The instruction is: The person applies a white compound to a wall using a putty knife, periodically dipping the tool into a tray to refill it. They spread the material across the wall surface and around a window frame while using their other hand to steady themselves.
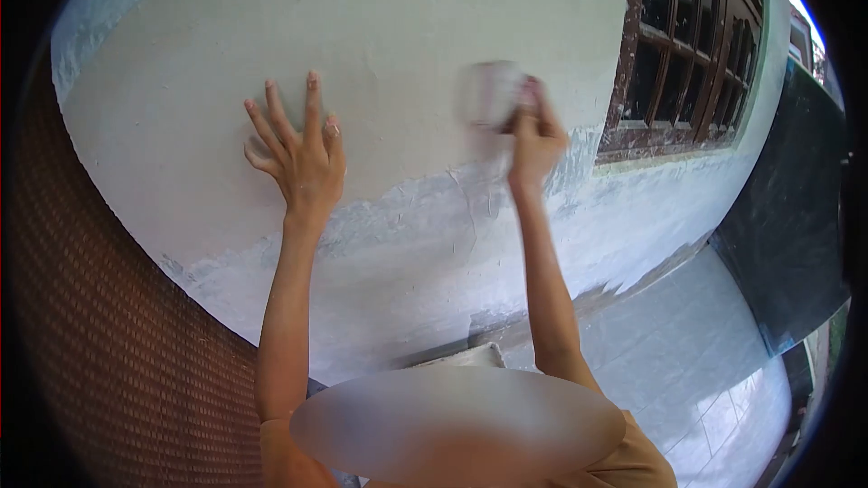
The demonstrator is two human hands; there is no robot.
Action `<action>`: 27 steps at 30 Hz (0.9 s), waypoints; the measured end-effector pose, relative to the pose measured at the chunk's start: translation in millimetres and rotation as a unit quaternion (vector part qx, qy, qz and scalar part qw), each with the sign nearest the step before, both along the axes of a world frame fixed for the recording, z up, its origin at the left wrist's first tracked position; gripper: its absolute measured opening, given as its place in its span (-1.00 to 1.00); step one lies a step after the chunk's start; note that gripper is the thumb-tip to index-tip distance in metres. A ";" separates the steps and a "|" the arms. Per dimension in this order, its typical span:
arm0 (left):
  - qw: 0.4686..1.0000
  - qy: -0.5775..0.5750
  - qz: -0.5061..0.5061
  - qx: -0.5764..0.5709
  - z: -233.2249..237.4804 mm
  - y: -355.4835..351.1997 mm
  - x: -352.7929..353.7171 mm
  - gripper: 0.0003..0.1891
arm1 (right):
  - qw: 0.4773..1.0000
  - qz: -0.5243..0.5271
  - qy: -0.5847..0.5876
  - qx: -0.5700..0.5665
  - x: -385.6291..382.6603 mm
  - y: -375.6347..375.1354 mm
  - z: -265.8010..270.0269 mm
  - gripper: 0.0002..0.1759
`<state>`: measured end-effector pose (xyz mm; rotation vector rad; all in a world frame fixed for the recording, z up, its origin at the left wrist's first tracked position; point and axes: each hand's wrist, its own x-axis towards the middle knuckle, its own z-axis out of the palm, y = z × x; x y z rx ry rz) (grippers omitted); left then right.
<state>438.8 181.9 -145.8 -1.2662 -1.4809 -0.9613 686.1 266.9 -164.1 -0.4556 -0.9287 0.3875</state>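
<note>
My left hand (309, 158) rests against the pale green wall (398, 54) with its fingers spread and nothing in it. White smears mark its skin and fingertips. To the right, my right hand (539, 136) is closed round a flat, light-coloured tool (493, 95) with a dark lower edge. The tool is blurred by motion and lies close to the wall, left of the window. Below both hands, the coating gives way to a rough, whitish, patchy band (434, 203) with thin streaks.
A brown wooden window (692, 45) is at the upper right. Woven brown matting (127, 334) runs down the left side. A dark panel (787, 208) stands at the right, beside the tiled floor (665, 325). A whitish tray-like object (470, 357) shows at the wall's foot.
</note>
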 end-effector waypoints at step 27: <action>0.999 -0.040 0.002 -0.017 -3.7 0.8 1.2 -0.44 | 0.998 -0.012 -0.052 0.033 -2.7 -2.2 40.6 -0.61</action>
